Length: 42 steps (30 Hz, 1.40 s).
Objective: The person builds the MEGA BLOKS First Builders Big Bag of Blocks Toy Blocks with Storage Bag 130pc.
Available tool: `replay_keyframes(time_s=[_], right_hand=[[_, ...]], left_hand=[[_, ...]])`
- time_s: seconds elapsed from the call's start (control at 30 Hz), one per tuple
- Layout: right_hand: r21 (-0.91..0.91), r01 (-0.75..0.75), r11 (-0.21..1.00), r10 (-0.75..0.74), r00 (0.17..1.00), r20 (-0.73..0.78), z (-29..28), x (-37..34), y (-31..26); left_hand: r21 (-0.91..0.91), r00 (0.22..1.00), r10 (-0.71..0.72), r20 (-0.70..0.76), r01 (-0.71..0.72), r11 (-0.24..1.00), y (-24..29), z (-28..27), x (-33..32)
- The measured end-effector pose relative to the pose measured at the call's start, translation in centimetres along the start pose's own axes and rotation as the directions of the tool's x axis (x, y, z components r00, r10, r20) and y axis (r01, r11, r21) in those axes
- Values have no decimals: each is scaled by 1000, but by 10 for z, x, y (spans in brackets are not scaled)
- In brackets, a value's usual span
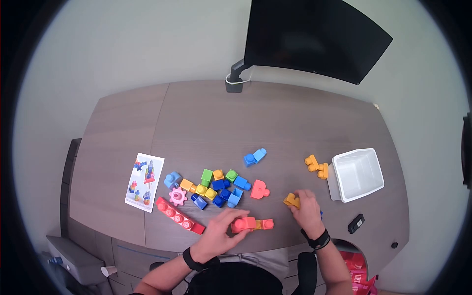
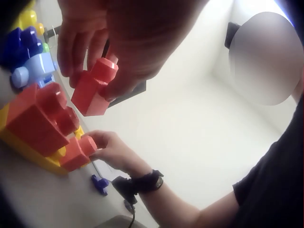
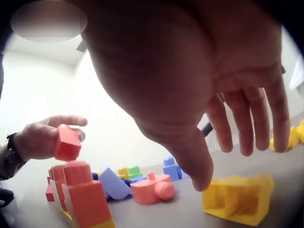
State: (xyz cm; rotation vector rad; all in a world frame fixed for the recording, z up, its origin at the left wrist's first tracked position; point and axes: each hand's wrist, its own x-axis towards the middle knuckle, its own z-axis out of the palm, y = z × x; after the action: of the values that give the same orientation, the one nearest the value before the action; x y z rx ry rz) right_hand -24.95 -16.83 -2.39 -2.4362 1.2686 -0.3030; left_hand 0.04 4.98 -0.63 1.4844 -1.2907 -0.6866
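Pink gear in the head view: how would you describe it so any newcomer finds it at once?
On the table, find the sheet at left. Just right of it, between a light blue block and the long red brick, lies the gear, the only piece ringed with teeth.

Looks across a broad, grey-brown, wood-grain desk with curved edges (image 1: 211, 118) to a plain, pale-grey wall (image 1: 162, 44). Includes a wide, black flat-screen monitor with a dark display (image 1: 314, 39), held by a black, jointed mount (image 1: 236, 73) at the desk's far edge. Takes in a boxy, grey piece of furniture (image 1: 81, 258) low at left. Catches bright white glare (image 2: 280, 5) high in the left wrist view.
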Motion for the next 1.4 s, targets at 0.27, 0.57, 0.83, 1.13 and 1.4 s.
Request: replay_keyframes(time_s=[0.27,0.57,0.83,1.13,1.4], right_hand=[[211,412,887,-436,896,85,-28,-29,-31],[231,352,907,-414,846,336,-3,-39,-49],[193,385,903,-428,854,296,13,-42,-48],[149,346,926,-374,891,257,21,-47,-59],[214,367,905,-410,888,210,22,-46,-60]], left_hand=[[122,977,124,176,-146,982,-15,35,15],[439,977,64,202,-149,886,-27,59,0],[457,968,-12,251,-107,883,-21,54,9],[527,969,-64,240,-75,847,-30,63,9],[543,962,-47,269,-111,832,-35,64,13]])
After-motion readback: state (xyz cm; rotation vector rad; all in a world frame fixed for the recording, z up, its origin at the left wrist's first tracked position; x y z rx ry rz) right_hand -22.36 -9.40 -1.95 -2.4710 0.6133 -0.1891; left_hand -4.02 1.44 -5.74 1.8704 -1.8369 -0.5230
